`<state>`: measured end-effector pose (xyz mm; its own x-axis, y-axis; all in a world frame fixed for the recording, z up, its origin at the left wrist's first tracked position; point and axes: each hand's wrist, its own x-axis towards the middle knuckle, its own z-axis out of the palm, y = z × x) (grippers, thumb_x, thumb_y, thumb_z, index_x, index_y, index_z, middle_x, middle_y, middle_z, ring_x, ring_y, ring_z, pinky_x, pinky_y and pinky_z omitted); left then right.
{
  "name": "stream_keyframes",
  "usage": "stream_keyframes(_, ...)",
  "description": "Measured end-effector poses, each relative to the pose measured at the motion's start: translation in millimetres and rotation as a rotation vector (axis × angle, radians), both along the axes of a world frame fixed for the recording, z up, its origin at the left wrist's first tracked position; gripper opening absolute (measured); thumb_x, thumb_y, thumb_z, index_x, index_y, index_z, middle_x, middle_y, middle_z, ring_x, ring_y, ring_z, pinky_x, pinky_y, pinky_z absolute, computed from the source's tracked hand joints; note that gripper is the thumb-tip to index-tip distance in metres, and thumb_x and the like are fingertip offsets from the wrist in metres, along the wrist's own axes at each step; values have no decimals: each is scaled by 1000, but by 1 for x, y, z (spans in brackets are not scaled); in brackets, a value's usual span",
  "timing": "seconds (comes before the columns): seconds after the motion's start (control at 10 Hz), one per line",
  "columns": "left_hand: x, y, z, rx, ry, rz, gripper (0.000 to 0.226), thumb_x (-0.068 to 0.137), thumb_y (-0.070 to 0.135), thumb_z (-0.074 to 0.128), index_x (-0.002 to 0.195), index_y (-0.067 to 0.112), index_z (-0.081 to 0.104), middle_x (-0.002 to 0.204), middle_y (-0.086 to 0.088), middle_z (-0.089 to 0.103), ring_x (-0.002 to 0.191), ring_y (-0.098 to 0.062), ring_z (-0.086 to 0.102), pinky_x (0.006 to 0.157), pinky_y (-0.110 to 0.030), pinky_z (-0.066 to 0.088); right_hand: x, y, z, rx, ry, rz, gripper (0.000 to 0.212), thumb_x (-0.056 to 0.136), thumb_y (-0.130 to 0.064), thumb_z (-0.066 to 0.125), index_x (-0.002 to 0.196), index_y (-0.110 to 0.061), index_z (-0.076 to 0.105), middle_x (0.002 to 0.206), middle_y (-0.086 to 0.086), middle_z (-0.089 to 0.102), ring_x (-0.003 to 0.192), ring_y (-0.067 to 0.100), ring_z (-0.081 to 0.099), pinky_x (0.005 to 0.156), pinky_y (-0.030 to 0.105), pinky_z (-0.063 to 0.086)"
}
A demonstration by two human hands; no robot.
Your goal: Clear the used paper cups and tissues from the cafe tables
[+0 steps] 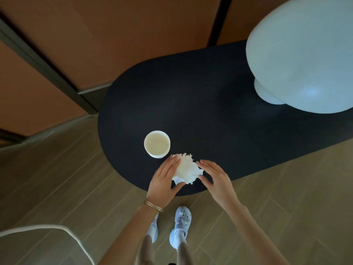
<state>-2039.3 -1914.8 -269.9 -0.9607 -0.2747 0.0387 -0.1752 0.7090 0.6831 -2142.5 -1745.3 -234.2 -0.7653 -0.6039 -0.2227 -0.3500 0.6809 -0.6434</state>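
A crumpled white tissue (186, 169) lies near the front edge of the black oval table (200, 104). My left hand (165, 179) rests against the tissue's left side, fingers straight, thumb under its near corner. My right hand (214, 178) hovers at the tissue's right side with fingers spread and lightly bent, fingertips close to it. A white paper cup (157, 144) stands upright just left of and behind the tissue, apart from both hands; its inside looks pale.
A large pale-blue globe lamp (301, 54) hangs over the table's right end. Orange wall panels rise behind the table. A white curved chair rail (57, 229) shows at lower left. My feet in light-blue clogs (180, 226) stand on the wood floor.
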Motion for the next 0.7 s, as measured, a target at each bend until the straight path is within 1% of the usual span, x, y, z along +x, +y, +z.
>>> stream_keyframes(0.1,16,2,-2,-50,99,-24,52,81,21,68,129,12,52,136,0,50,130,-15,41,101,-32,42,4,-7,-5,11,-14,32,40,86,-20,63,125,-27,56,129,-12,51,113,3,48,89,11,35)
stream_keyframes(0.2,15,4,-12,-115,39,-85,47,79,11,72,123,11,59,132,0,55,126,-19,47,86,-34,54,8,-12,-15,62,4,63,40,86,-21,63,125,-27,56,128,-10,53,113,6,49,86,14,39)
stream_keyframes(0.3,5,3,-19,-77,-27,-101,48,79,3,69,126,10,57,134,-1,53,124,-21,48,74,-34,59,10,-15,-22,113,13,51,41,87,-21,62,126,-26,55,131,-8,51,116,8,48,89,19,43)
stream_keyframes(0.4,0,0,-18,-83,-1,-125,46,79,2,69,123,8,58,131,-3,56,122,-21,51,79,-33,57,8,-14,-24,90,39,32,40,85,-15,64,125,-22,57,133,-5,49,115,12,49,86,22,46)
stream_keyframes(0.5,14,-3,-14,-116,61,-125,43,78,2,69,120,8,61,129,-4,57,122,-21,51,93,-34,50,8,-9,-17,58,32,5,40,85,-13,64,123,-21,58,135,-5,47,117,12,49,86,25,49)
stream_keyframes(0.6,34,-14,-12,-151,85,-98,47,76,2,70,121,9,60,130,-4,56,124,-21,49,97,-38,47,8,-2,-7,45,46,4,42,85,-17,65,125,-23,56,137,-7,45,120,10,46,87,18,43)
stream_keyframes(0.7,45,-24,9,-166,81,-74,44,79,8,68,122,10,60,130,-4,56,123,-20,50,92,-40,51,5,2,14,28,50,-13,47,84,-22,66,129,-24,52,139,-9,43,122,9,44,89,17,40)
